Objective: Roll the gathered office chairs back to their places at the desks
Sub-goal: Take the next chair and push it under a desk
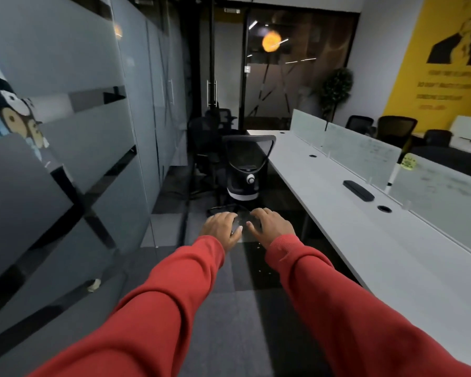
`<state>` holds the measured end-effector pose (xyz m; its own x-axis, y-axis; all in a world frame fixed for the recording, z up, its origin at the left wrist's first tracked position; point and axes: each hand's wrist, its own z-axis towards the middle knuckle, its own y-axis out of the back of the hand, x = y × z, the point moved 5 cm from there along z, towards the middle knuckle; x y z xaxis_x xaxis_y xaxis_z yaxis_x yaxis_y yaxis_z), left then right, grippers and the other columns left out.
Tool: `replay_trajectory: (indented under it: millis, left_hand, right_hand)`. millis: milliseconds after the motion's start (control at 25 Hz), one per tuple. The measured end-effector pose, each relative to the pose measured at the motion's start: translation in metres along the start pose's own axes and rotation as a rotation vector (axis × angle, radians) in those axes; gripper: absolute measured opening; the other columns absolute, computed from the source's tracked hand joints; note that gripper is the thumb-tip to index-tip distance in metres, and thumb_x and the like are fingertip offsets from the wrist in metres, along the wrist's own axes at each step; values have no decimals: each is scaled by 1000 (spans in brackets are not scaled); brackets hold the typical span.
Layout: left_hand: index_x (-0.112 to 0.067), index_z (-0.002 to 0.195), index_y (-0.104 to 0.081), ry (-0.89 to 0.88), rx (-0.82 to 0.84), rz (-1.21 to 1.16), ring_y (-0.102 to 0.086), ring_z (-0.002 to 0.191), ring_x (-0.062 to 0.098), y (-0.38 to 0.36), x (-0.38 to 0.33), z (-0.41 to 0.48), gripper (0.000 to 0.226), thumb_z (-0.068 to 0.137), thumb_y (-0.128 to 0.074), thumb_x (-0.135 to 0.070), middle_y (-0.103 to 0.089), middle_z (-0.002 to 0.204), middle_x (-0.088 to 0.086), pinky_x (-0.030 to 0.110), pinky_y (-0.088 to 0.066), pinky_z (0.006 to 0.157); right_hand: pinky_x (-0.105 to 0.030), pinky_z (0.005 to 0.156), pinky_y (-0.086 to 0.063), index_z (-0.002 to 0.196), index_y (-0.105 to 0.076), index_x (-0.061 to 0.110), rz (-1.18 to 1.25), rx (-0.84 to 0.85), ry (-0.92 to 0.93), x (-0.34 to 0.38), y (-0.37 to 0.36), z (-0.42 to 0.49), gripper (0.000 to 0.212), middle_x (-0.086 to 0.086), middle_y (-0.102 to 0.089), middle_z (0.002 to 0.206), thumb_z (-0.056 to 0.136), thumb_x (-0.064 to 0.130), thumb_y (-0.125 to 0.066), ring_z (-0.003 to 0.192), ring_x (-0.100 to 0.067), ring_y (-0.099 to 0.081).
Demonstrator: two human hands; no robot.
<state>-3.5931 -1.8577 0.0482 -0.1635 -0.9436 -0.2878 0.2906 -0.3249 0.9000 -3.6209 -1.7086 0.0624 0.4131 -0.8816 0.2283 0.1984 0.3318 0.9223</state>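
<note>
Out in front of me, over the aisle, my fingers [225, 215] are loosely spread and slightly curved, closed on nothing. My left hand [220, 228] and my right hand [269, 227] hang side by side, palms down, thumbs close together, and neither touches a chair. My red knitted sleeves [174, 295] run back from both wrists.

Beyond my fingertips stands 1 black mesh-backed office chair with a white lower rim [246, 164], its back toward me, just beside the far corner of the long white desk [365, 240]. Whether its seat is tucked under the top I cannot tell. Behind it, a dark huddle of black office chairs [210, 131] waits near the glass door [229, 77], between the frosted glass wall [79, 131] and the desk.

I judge I am between grips: this chair is at or near its spot, and the huddle is not yet sorted. The next move calls for both hands on the top rim of a chair back. Then comes a straight push along the grey carpet [229, 322], with the wheels steered clear of the desk legs and the glass.
</note>
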Motion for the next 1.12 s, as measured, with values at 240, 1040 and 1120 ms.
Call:
replay_trajectory:
  millis: [240, 1040, 1120]
  left_hand:
    - [-8, 127, -57, -8, -79, 30, -52, 122, 23, -5, -1, 24, 75, 80, -24, -56, -60, 129, 7, 38, -31, 110]
    - [-5, 149, -28, -162, 25, 74, -24, 145, 20, -111, 111, 336, 63, 97, -46, -36, -32, 155, 10, 31, -7, 121]
    - [-6, 149, -28, -165, 36, 67, -24, 145, 20, -126, 120, 363, 63, 97, -47, -36, -32, 155, 9, 31, -8, 121]
  right_hand:
    - [-36, 88, -49, 129, -53, 24, -29, -21, 86, -24, -7, 26, 41, 3, -59, 120, 94, 47, -50, 112, -21, -56]
    - [-35, 104, -42, 143, -43, 18, -51, -33, -18, -108, -105, 328, 56, -1, -49, 143, 95, 48, -49, 131, -20, -46]
    - [-35, 102, -43, 142, -44, 19, -55, -12, -15, -120, -118, 355, 55, 0, -50, 142, 95, 48, -48, 129, -20, -48]
